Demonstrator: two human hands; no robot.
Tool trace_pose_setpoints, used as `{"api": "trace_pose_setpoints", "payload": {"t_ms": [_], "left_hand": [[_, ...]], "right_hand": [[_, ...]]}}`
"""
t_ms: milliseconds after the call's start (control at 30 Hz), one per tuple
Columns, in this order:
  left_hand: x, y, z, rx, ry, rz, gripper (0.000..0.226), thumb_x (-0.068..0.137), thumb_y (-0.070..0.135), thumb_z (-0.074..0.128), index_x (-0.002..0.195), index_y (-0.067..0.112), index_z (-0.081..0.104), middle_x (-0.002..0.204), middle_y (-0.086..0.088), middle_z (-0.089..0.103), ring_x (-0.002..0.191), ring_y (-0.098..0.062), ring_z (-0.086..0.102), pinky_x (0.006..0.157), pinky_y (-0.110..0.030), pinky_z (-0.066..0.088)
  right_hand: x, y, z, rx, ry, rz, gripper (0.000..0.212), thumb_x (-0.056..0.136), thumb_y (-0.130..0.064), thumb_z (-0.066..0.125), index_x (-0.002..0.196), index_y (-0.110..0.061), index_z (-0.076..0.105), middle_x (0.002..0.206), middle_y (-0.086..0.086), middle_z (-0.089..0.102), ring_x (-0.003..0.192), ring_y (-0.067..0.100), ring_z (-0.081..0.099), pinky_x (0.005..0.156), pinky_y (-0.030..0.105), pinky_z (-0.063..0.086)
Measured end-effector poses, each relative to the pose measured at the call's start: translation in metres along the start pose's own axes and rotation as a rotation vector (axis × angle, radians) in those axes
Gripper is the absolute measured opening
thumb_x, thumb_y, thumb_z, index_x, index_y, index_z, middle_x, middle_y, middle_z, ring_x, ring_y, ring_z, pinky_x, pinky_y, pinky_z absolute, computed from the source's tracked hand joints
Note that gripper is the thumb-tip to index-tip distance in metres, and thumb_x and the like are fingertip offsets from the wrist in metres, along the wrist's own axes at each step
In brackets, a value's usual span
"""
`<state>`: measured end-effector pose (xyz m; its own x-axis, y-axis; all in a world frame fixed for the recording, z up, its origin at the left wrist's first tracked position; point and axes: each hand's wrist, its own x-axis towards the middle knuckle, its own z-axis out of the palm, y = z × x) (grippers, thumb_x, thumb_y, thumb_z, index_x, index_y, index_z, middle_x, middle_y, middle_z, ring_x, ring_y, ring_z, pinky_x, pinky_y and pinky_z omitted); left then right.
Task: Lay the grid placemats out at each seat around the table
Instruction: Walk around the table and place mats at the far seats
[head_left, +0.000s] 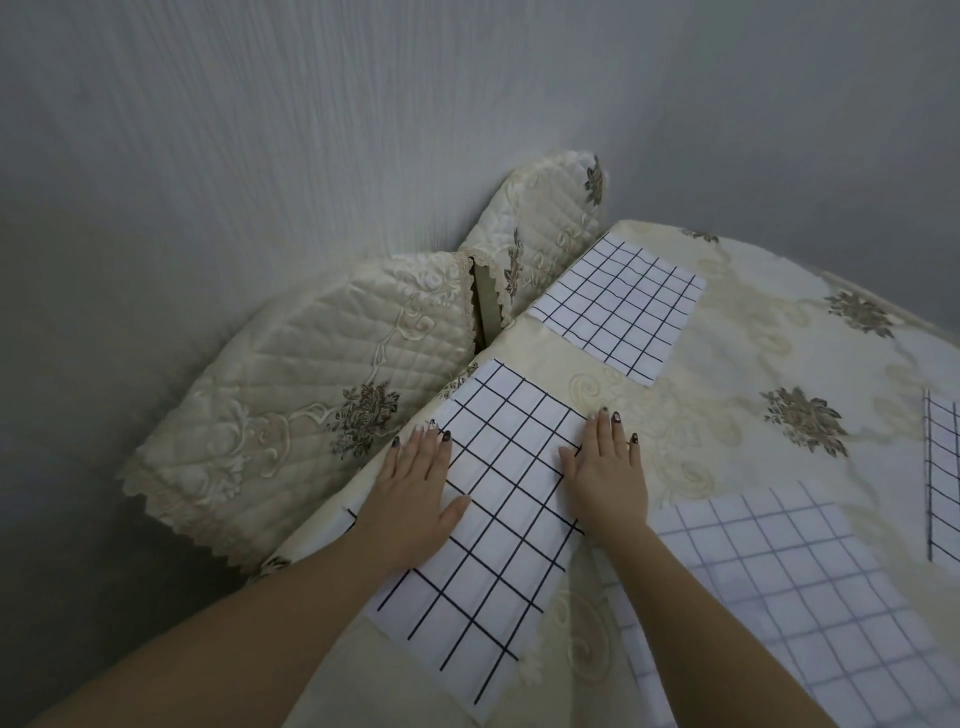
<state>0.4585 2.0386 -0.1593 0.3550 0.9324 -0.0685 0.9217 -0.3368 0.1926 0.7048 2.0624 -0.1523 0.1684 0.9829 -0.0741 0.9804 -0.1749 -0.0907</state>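
Head view: the near placemat (493, 525) is pressed flat by the left hand (415, 499) and right hand (608, 478), palms open, nothing gripped. Three other placemats (618, 306) are already laid on the table (753, 338); unseen seats cannot be judged.

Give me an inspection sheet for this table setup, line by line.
Surface: table under a cream floral cloth.
Job's things: four grid mats in view: near mat under both hands, far mat, lower-right mat, and right-edge mat, cut off by the frame.
Clutter: nothing seen.
Grippers: left hand and right hand flat, fingers open, pressing the near mat's edges.
Cables: nothing seen.
Surroundings: two quilted chair backs against a grey wall.
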Motion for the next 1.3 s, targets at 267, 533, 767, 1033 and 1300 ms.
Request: {"api": "trace_pose_setpoints", "payload": {"t_ms": [267,533,767,1033,1300], "left_hand": [[-0.041,-0.002,-0.008,0.010,0.036,0.092,0.067,0.092,0.044,0.028,0.145,0.003,0.033,0.154,-0.013,0.029,0.144,-0.020,0.010,0.114,-0.038,0.005],[-0.074,0.000,0.005,0.048,-0.061,0.097,0.055,0.099,0.036,0.020,0.134,0.008,0.053,0.142,-0.009,0.051,0.138,-0.019,0.028,0.112,-0.037,0.011],[-0.075,-0.016,0.009,0.088,-0.076,0.054,0.068,0.097,0.056,0.009,0.147,0.019,0.036,0.153,-0.006,0.035,0.142,-0.021,0.030,0.112,-0.042,0.016],[-0.075,-0.041,0.001,0.042,-0.073,-0.025,0.081,0.094,0.061,0.000,0.147,0.008,0.029,0.155,-0.011,0.030,0.143,-0.024,0.028,0.115,-0.035,0.011],[-0.064,-0.041,-0.048,-0.542,0.131,-0.250,0.041,0.091,0.015,0.055,0.129,0.004,0.050,0.122,-0.011,0.053,0.111,-0.028,0.052,0.085,-0.032,0.042]], "right_hand": [[-0.098,-0.070,0.014,0.207,0.014,-0.040,0.075,0.086,-0.041,-0.007,0.151,-0.007,0.008,0.159,0.006,0.000,0.149,0.024,0.003,0.117,0.035,-0.008],[-0.146,-0.122,0.026,0.170,-0.027,0.024,0.058,0.088,-0.037,0.037,0.133,-0.005,0.053,0.141,0.010,0.052,0.130,0.023,0.050,0.107,0.040,0.021],[-0.148,-0.120,0.028,0.148,-0.022,0.079,0.063,0.090,-0.046,0.037,0.137,-0.006,0.048,0.145,0.009,0.047,0.134,0.021,0.045,0.108,0.040,0.020],[-0.161,-0.102,0.033,0.204,0.046,0.150,0.074,0.093,-0.055,0.013,0.151,-0.012,-0.004,0.161,0.004,-0.005,0.148,0.016,-0.005,0.116,0.032,-0.012],[-0.174,-0.092,0.001,0.638,0.087,0.354,0.061,0.101,-0.030,0.035,0.152,-0.006,0.012,0.160,0.005,0.012,0.148,0.020,0.010,0.119,0.029,0.010]]}}
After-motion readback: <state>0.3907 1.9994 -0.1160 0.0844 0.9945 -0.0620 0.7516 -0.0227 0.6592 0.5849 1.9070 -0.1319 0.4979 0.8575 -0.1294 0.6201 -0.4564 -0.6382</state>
